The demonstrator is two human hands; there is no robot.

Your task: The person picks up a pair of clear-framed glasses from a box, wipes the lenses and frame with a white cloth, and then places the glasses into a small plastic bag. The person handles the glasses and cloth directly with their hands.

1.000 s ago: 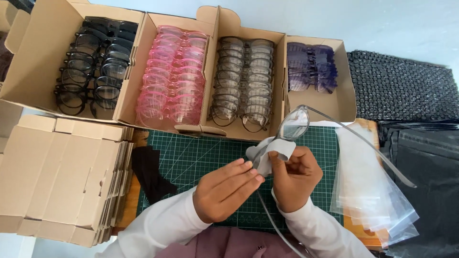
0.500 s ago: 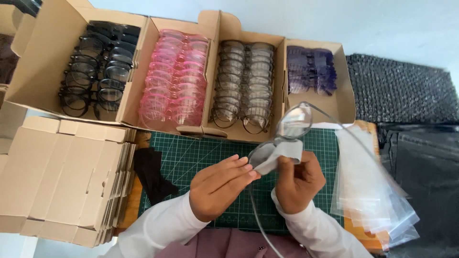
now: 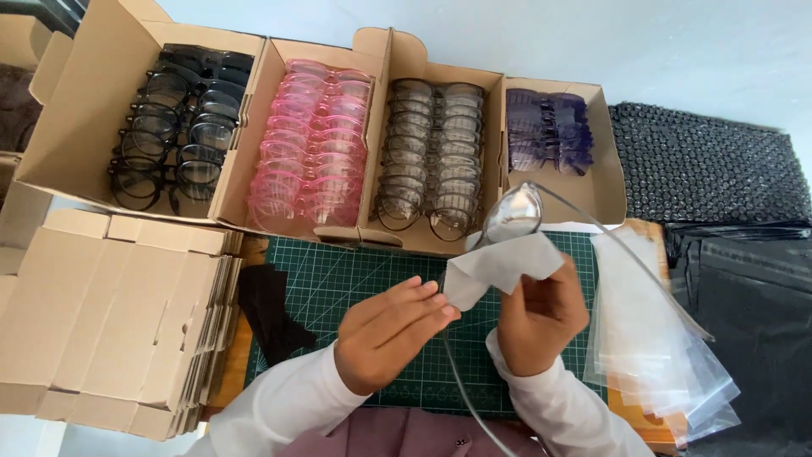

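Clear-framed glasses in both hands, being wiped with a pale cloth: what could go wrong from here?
1. The right hand pinches the cloth over one lens of the clear glasses; hard pressure might strain the thin frame.
2. The long temple arms stick out, one over the stack of clear bags, and could snag it.
3. The left hand has only a fingertip grip, so the glasses may slip.

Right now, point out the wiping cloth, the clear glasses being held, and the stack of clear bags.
wiping cloth (image 3: 499,264), head view, middle of the grey sheet.
clear glasses (image 3: 514,213), head view, on the upper lens.
stack of clear bags (image 3: 647,338), head view, top bag's centre.
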